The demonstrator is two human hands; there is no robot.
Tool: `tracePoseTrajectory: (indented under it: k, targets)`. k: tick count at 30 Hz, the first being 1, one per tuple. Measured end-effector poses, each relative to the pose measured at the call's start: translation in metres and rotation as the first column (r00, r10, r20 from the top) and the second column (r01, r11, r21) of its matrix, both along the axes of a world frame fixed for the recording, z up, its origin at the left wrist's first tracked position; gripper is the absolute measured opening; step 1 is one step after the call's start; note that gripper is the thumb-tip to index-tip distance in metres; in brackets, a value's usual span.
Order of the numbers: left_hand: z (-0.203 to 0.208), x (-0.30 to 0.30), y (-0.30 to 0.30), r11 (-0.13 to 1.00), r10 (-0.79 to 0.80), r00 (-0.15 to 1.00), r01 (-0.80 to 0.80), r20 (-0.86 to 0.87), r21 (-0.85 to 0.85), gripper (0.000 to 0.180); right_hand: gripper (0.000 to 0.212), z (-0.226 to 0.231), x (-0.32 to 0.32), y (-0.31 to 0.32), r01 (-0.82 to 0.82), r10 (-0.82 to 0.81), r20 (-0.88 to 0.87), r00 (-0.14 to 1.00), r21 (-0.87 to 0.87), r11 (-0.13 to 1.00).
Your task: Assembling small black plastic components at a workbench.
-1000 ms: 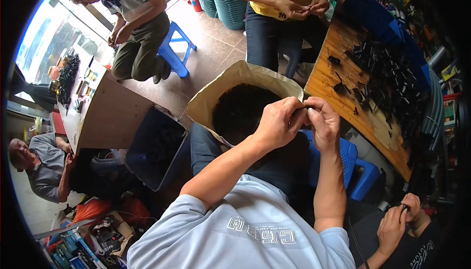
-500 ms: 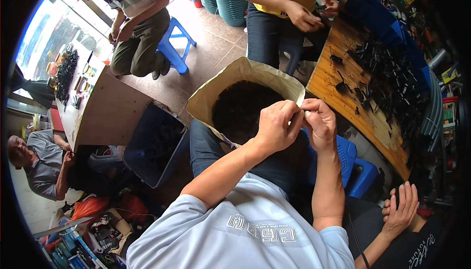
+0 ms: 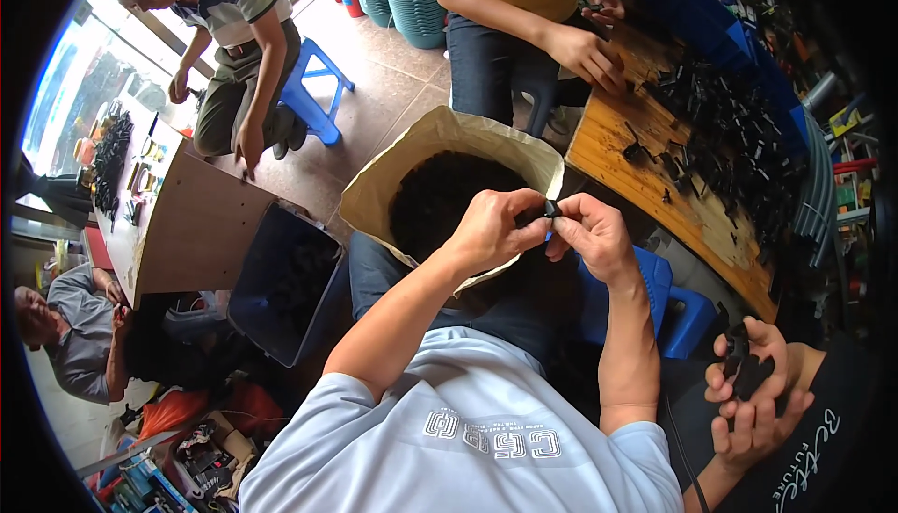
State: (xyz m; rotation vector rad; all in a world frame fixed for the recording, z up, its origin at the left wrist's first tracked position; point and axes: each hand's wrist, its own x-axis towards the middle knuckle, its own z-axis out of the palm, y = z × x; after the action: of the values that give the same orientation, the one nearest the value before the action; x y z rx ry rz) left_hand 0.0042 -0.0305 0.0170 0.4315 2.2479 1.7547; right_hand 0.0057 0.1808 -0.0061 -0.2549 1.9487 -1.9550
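Observation:
A small black plastic part (image 3: pixel 552 208) is pinched between my two hands, above the near right rim of a cream-coloured sack. My left hand (image 3: pixel 496 231) is closed on the part from the left, thumb and forefinger together. From the other side my right hand (image 3: pixel 599 237) grips it with its fingertips. The sack (image 3: pixel 369 197) stands open in front of me by my legs, with a mass of dark pieces (image 3: pixel 449 197) inside. Exact shapes of those pieces are too dark to make out. My fingers hide much of the held part.
A wooden table (image 3: pixel 608 153) at the right bears many black plastic parts (image 3: pixel 716 139). A blue stool (image 3: pixel 645 289) stands below it. At the left are a dark bin (image 3: pixel 281 345) and a pale table (image 3: pixel 154 223). Co-workers sit around; one at lower right holds black parts (image 3: pixel 748 363).
My hands have come slightly lower and left, and the black part now shows between them. A co-worker at lower right now holds black parts; the one in yellow reaches onto the table.

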Motion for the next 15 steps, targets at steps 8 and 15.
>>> tracePoseTrajectory:
  k: [8, 15]
  targets:
    - [-0.030, -0.011, 0.001, 0.810, -0.042, 0.919, -0.199, 0.392, 0.552, 0.039, 0.030, 0.110, -0.018, -0.024, 0.017, -0.048, 0.151, 0.987, 0.201, 0.979]
    - [-0.092, -0.004, -0.030, 0.541, -0.118, 0.562, -0.655, 0.819, 0.528, 0.013, 0.058, 0.144, -0.091, -0.045, -0.020, 0.179, 0.769, 0.613, -0.212, 0.977]
